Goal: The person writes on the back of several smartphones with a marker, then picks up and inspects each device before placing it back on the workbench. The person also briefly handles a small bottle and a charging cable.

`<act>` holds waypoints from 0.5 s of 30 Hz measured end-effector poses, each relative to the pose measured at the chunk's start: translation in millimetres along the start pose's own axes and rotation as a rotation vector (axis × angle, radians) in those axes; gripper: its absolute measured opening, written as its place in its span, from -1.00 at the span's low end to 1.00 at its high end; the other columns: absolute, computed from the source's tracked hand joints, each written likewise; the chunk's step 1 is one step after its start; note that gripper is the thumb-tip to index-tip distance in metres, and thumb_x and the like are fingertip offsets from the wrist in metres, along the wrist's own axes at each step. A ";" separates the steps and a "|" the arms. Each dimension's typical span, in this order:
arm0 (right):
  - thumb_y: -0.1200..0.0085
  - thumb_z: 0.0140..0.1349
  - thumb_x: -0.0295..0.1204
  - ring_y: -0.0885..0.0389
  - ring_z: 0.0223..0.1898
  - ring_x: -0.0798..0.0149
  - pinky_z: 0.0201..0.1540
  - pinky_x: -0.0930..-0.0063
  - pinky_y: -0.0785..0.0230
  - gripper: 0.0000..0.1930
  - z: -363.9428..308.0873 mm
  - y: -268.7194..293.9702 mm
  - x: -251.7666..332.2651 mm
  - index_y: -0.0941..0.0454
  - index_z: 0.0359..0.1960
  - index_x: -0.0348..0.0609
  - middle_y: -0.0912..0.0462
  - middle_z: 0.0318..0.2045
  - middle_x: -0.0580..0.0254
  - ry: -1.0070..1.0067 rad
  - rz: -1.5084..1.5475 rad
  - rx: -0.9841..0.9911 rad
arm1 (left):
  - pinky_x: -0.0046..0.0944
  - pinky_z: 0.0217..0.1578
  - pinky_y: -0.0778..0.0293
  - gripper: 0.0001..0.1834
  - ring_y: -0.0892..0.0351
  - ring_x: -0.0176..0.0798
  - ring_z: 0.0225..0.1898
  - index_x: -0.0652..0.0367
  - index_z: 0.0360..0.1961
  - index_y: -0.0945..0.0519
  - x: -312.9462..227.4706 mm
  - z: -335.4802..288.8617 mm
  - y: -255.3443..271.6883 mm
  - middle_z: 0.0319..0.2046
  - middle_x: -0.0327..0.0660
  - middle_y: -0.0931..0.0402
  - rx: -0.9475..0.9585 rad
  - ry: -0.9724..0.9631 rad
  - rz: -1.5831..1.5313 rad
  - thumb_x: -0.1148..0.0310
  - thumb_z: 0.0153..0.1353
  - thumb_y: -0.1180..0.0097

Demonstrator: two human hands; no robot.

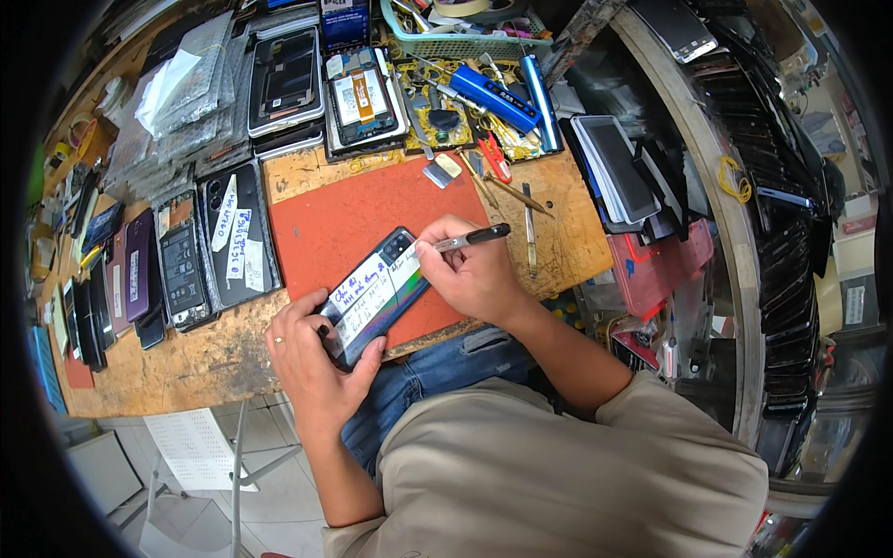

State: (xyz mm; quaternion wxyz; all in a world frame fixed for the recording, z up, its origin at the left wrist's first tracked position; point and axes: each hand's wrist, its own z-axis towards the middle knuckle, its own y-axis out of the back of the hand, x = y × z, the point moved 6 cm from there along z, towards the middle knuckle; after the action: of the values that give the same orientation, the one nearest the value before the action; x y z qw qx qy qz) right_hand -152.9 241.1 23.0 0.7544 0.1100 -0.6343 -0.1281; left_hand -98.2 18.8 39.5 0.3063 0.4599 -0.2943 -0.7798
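A dark smartphone with an iridescent back (381, 321) lies tilted over the red mat (326, 209), camera lenses at its upper right end. White paper labels (358, 290) with blue and dark handwriting cover much of that back. My left hand (321, 363) grips the phone's lower end, thumb along the near edge and fingers round the far side; a small black piece shows by its fingers, too little of it to name. In my right hand (470, 279) is a marker pen (474, 236), its black end pointing right. Those fingertips touch the label near the lenses; the pen's tip is hidden.
Opened phones (361, 98) and bubble-wrap sleeves (200, 112) line the back of the wooden bench (186, 372). A blue tool (496, 98), tweezers (530, 228) and red-handled pliers (495, 156) lie beyond the mat. More phones (139, 265) stand at left; a phone-filled rack (772, 232) rises at right.
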 end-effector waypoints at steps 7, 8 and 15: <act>-0.23 0.30 -0.52 -0.64 -0.56 0.44 -0.52 0.43 -0.42 -0.91 1.2 -0.3 2.0 -0.58 -0.32 -0.25 -0.67 -0.54 0.21 0.040 -0.030 -0.018 | 0.11 0.14 -0.27 -0.39 -0.48 0.13 0.04 0.18 -0.23 -0.38 -0.4 0.6 0.4 0.05 0.03 -0.57 0.004 0.006 -0.003 0.15 -0.10 -0.57; -0.23 0.30 -0.52 -0.65 -0.56 0.44 -0.52 0.43 -0.42 -0.92 1.3 -0.1 2.5 -0.58 -0.32 -0.25 -0.67 -0.54 0.21 0.047 -0.051 -0.016 | 0.11 0.14 -0.27 -0.39 -0.48 0.13 0.04 0.17 -0.23 -0.38 -0.6 0.5 0.6 0.05 0.03 -0.57 0.003 0.002 0.002 0.16 -0.10 -0.57; -0.21 0.31 -0.55 -0.63 -0.59 0.46 -0.54 0.43 -0.41 -0.92 1.3 1.3 2.0 -0.56 -0.32 -0.27 -0.64 -0.59 0.25 0.043 -0.049 -0.025 | 0.10 0.14 -0.27 -0.40 -0.48 0.13 0.04 0.17 -0.24 -0.39 -0.9 0.4 0.2 0.05 0.04 -0.57 0.007 0.009 -0.003 0.17 -0.11 -0.57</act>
State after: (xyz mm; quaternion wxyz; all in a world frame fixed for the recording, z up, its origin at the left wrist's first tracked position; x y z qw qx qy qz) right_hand -153.8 241.6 25.5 0.7659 0.1188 -0.6133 -0.1519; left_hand -98.1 19.4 40.3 0.3050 0.4650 -0.2947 -0.7771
